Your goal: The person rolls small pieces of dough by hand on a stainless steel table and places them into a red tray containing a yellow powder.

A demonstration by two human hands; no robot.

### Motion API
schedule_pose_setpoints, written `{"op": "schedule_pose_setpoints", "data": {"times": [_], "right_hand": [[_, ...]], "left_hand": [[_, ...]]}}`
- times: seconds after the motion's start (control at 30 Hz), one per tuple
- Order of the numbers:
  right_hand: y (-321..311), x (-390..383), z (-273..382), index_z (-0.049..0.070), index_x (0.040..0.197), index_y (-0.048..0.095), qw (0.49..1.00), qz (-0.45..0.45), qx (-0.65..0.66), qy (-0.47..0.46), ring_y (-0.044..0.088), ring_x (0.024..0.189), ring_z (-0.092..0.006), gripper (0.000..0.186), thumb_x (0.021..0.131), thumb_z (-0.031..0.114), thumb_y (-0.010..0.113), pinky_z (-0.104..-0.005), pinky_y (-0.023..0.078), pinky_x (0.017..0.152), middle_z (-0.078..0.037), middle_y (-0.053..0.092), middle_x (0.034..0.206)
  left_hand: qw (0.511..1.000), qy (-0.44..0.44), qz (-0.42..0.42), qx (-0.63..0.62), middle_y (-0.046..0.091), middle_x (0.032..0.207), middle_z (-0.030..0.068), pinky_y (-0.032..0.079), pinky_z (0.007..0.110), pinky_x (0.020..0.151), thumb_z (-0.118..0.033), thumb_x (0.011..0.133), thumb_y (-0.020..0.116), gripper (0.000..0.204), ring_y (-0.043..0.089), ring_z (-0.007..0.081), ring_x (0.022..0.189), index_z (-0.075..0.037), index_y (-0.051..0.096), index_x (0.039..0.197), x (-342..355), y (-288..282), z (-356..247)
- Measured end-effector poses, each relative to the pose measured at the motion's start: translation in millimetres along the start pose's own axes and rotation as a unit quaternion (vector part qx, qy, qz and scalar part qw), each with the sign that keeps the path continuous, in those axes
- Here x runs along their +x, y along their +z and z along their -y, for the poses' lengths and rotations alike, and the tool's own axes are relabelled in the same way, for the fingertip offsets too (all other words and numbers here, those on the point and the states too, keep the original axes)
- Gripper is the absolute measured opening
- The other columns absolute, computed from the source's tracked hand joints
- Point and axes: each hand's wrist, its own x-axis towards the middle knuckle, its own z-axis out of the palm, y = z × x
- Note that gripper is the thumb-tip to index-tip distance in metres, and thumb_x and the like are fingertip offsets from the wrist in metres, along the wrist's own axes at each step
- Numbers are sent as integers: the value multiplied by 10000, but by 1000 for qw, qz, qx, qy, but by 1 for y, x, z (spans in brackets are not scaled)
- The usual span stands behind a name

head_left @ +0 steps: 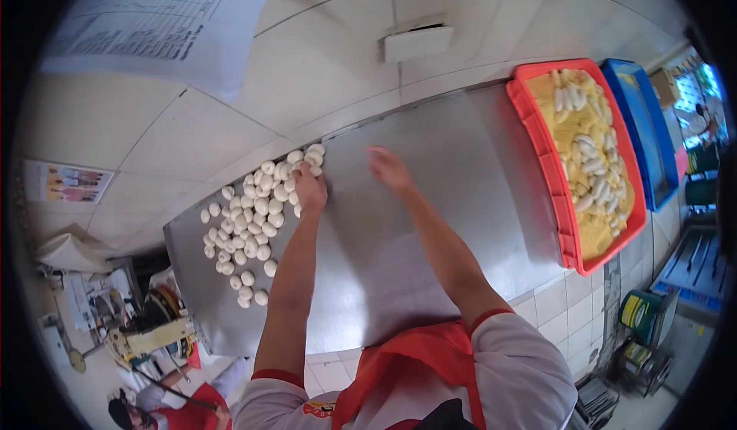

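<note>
Many small white dough balls (253,215) lie in a loose cluster on the left part of a steel table (430,223). At the cluster's far right edge is my left hand (311,192), its fingers and thumb bent round a dough ball (316,170). Other balls touch or nearly touch these fingers. To the right, over bare metal, my right hand (390,169) is smeared by motion. No dough shows in it, and its finger positions are unclear.
At the table's right end stands a red crate (564,207) with yellow crumb-like powder and several elongated white dough pieces. A blue crate (649,138) is beside it. A tiled wall (330,46) runs along the far edge. A co-worker (199,407) is at lower left.
</note>
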Motion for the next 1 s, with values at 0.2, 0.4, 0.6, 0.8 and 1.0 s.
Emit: {"op": "schedule_pose_setpoints", "data": {"times": [0.2, 0.4, 0.6, 0.8, 1.0], "right_hand": [[141, 69, -2, 163, 1172, 672, 872, -20, -402, -278, 629, 937, -311, 366, 824, 53, 669, -389, 527, 845, -113, 600, 1206], [89, -2, -24, 58, 969, 618, 929, -160, -314, -112, 662, 801, -257, 121, 868, 100, 669, -380, 530, 746, -106, 670, 958], [32, -207, -21, 92, 1118, 706, 933, -174, -312, -27, 683, 826, -240, 212, 934, 132, 607, -378, 524, 737, -112, 695, 926], [-24, -429, -63, 102, 1194, 664, 824, -190, -528, -71, 560, 1198, -364, 342, 858, 59, 616, -436, 458, 1008, -128, 579, 1368], [16, -435, -52, 225, 1539, 339, 764, -187, -617, 22, 270, 1455, -406, 673, 950, 457, 566, -555, 185, 1196, -171, 244, 1612]], "left_hand": [[994, 93, -48, -42, 577, 1078, 223, 490, 505, 860, -20, 788, 633, 396, 577, 433, 1009, -80, 586, 1177, -75, -19, 25], [985, 89, -12, -150, 599, 953, 160, 497, 450, 783, 14, 748, 659, 432, 583, 355, 903, -89, 656, 1167, -284, -24, 85], [981, 43, 3, -188, 585, 1124, 190, 480, 462, 868, -45, 778, 694, 403, 578, 351, 992, -43, 660, 1180, -432, -27, 159], [973, 200, 116, 15, 231, 1568, 292, 211, 570, 1172, -354, 863, 672, 821, 200, 507, 1437, 31, 309, 1490, -432, -16, 119], [934, 292, 142, 150, 137, 1616, 286, 80, 630, 1187, -620, 916, 514, 983, 90, 492, 1492, 13, 137, 1566, -325, -10, 80]]}}
